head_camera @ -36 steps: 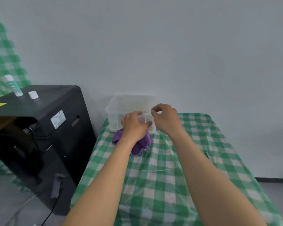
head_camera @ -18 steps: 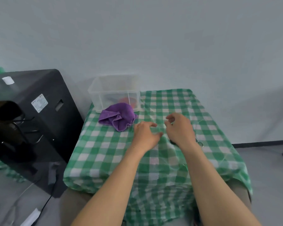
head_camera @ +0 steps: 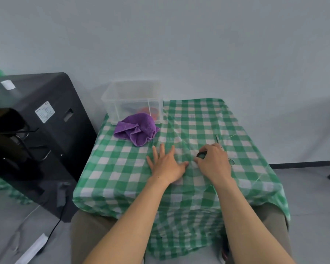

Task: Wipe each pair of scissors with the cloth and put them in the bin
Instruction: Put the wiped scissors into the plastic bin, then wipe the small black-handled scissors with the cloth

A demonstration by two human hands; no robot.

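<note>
Though mostly hidden, scissors inside right grip.

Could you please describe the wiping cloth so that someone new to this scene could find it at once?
Look at the table with the green checked cover, then at the clear plastic bin at its far left corner. The cloth lies crumpled right in front of that bin. It is the only purple thing there.

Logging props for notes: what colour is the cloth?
The cloth is purple; the head view shows it best.
</note>
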